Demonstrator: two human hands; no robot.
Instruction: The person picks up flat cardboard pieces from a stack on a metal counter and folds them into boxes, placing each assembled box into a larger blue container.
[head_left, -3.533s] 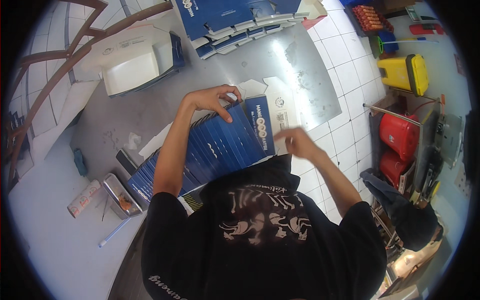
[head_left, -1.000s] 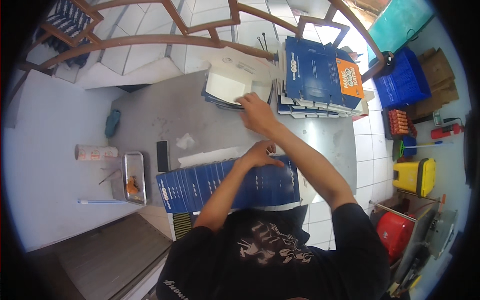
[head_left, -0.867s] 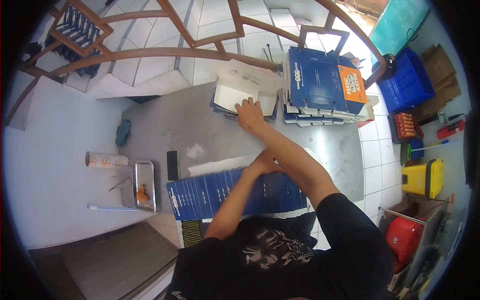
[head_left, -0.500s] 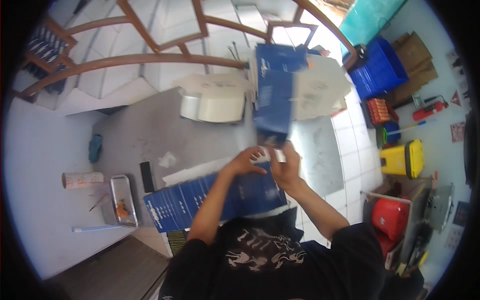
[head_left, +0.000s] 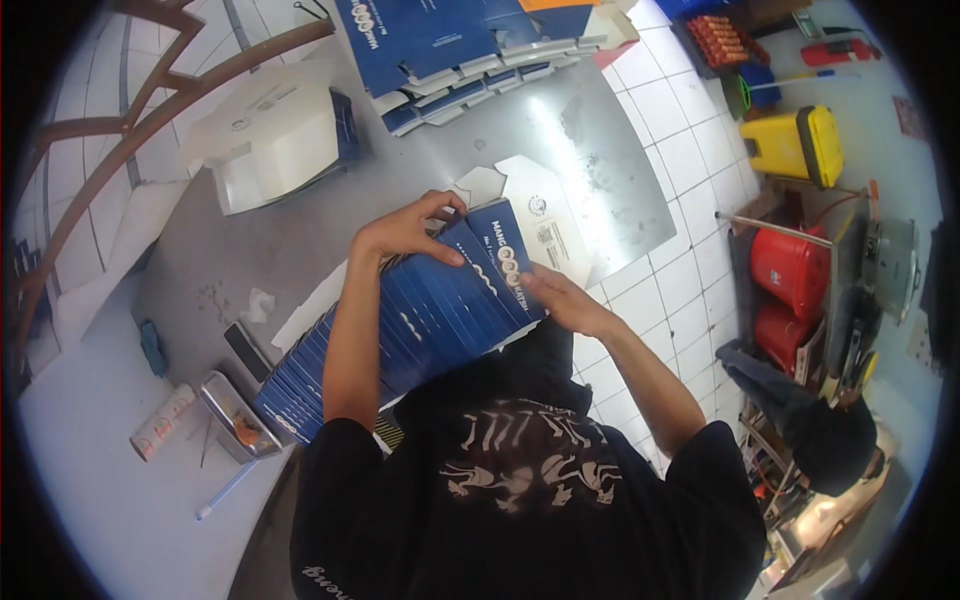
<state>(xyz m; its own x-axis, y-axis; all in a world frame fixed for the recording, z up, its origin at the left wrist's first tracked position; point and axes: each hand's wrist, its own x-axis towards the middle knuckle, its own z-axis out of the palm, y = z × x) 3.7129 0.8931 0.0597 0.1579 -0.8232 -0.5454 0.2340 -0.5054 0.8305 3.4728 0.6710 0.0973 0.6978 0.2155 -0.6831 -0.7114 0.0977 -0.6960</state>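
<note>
A long row of flat blue cardboard boxes with white print lies packed along the table edge in front of me. At its right end is a blue box, from which a white, many-sided flap spreads out over the metal. My left hand grips this box's far left side, thumb on the blue face and fingers bent at the far corner. From the right, my right hand holds the box's end, its fingertips on the blue face and its thumb partly hidden.
A pile of blue boxes stands at the far side of the metal table. White open cartons lie far left. At left are a phone, a metal tray and a paper roll. Another person is at right.
The view has turned and shifted. Both hands have gone from a white piece beyond the row to the box at its right end, where a white flap now lies spread. Another person has appeared at right.
</note>
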